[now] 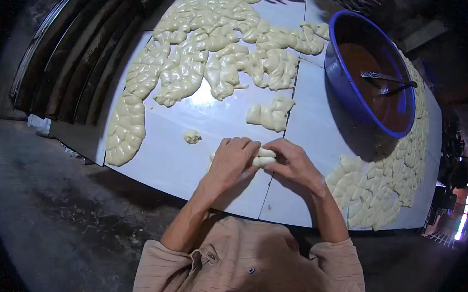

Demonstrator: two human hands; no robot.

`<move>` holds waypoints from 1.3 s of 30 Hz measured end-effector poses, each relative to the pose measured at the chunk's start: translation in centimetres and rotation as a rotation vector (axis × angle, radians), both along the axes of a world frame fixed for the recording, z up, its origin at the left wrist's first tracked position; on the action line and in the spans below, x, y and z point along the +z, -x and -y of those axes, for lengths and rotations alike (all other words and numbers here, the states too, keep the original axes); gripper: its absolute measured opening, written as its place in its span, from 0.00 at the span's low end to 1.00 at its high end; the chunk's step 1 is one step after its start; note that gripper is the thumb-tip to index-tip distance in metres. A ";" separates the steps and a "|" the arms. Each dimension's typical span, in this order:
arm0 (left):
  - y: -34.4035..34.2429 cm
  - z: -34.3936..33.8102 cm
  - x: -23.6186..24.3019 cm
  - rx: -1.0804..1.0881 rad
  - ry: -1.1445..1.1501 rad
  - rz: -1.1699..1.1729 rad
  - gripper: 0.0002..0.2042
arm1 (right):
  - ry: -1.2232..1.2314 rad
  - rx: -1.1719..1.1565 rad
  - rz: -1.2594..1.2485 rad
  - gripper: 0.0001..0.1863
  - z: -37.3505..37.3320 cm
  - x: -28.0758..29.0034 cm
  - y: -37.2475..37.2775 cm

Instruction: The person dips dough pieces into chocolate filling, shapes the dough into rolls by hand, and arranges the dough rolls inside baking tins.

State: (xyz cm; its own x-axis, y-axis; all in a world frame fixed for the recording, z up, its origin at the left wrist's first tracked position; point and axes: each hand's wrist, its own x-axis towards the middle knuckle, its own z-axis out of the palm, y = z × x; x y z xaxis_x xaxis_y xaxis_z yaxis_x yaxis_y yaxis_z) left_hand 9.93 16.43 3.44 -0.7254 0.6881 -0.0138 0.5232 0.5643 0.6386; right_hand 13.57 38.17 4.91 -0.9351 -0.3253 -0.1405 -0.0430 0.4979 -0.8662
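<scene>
Near the front edge of the white table, my two hands close in on pale, soft dough pieces [266,153] lying side by side. My left hand [234,159] is bent over their left end, and its palm hides part of the dough. Opposite it, my right hand [295,162] pinches the right end between thumb and fingers. A small crumpled dough lump [192,137] lies left of my left hand. Just beyond my hands sits a short joined patch of dough [270,114]. Farther off, glossy rows of dough pieces [182,72] are pressed together in curved bands.
A deep blue basin [331,61] of brown liquid stands at the right, with a dark-handled utensil [388,80] resting in it. More dough pieces [364,192] spread along the right side of the tiled white table [165,142]. Long dark trays [72,47] lean at the left.
</scene>
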 end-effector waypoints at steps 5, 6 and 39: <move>0.0 0.0 -0.2 -0.005 0.030 0.025 0.32 | -0.077 0.001 0.023 0.26 0.0 0.1 0.0; -0.2 0.1 -0.4 0.015 0.018 -0.007 0.35 | -0.191 0.048 -0.045 0.29 -0.1 -0.1 0.0; 3.4 12.5 4.7 -0.176 -0.100 0.181 0.21 | -0.054 0.235 0.128 0.23 8.0 2.5 4.5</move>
State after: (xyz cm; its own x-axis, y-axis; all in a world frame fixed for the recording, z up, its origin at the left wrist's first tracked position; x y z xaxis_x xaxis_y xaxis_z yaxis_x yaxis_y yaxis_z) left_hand 6.53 3.91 8.19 -0.5861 0.8081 -0.0582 0.4797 0.4040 0.7789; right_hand 9.03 30.20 7.43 -0.8084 -0.5202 -0.2754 -0.0552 0.5328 -0.8444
